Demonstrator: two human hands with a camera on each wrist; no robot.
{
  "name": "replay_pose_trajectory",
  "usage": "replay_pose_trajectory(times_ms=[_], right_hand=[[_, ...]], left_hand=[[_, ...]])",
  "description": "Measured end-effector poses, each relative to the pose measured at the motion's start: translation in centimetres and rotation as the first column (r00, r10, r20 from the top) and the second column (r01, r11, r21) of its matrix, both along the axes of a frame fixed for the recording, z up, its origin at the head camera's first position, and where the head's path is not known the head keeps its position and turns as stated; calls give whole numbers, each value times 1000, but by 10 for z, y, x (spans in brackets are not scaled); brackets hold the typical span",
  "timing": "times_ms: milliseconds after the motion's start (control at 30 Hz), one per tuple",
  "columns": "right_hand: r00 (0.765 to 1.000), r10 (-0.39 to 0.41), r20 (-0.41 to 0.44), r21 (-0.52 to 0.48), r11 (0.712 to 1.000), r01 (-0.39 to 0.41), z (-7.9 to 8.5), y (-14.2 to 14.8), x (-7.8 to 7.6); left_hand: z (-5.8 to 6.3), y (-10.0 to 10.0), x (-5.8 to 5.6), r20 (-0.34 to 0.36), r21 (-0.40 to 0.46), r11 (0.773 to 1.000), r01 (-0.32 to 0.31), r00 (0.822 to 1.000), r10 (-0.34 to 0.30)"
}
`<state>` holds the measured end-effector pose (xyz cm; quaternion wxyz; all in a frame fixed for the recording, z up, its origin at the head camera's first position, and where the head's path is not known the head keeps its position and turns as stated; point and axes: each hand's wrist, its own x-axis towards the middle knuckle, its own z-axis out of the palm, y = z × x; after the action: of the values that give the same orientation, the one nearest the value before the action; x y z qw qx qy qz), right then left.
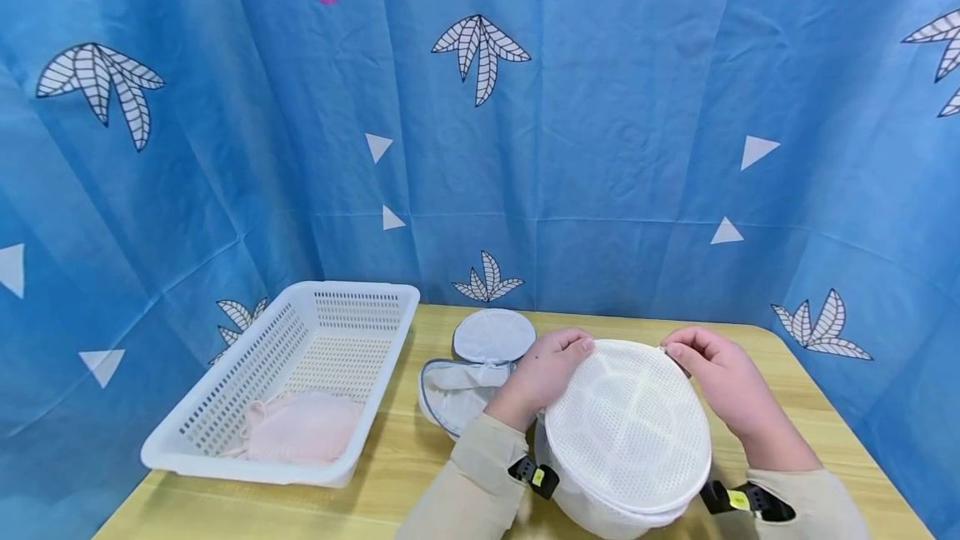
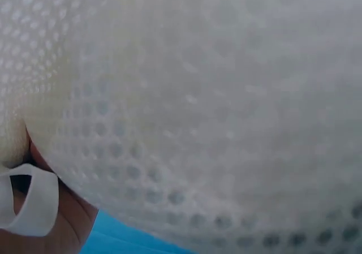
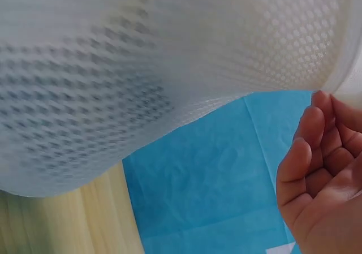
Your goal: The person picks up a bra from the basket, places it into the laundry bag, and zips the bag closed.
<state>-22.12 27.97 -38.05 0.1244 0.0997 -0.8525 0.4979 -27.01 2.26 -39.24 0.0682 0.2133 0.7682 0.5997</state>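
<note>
From the head, the white mesh bag sat at the near side of the table, its round top tilted toward the camera: the left hand pinched the rim's far left, the right hand its far right, each grip narrow on it! A smaller bag lay open nearby; further left, pink cloth rested in the white basket. At the left wrist, mesh filled most of it, a pale loop before the hand. At the right wrist, fingertips bunched against the bag's edge
</note>
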Motion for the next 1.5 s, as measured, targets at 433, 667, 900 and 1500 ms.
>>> replay_pose_trajectory(times_ms=[433,667,900,1500], right_hand=[[1000,-30,0,-77,997,30,-2,5,-3],[998,-29,55,-110,993,35,0,2,0],[999,5,54,-75,997,-1,1,-5,2],[978,204,46,-48,978,-202,-6,-21,4]], left_hand=[[2,-1,1,109,33,999,21,994,-24],[4,-3,4,81,-32,967,253,965,-250],[6,-3,5,13,-88,950,298,954,-298],[7,7,16,-31,-203,944,259,962,-270]])
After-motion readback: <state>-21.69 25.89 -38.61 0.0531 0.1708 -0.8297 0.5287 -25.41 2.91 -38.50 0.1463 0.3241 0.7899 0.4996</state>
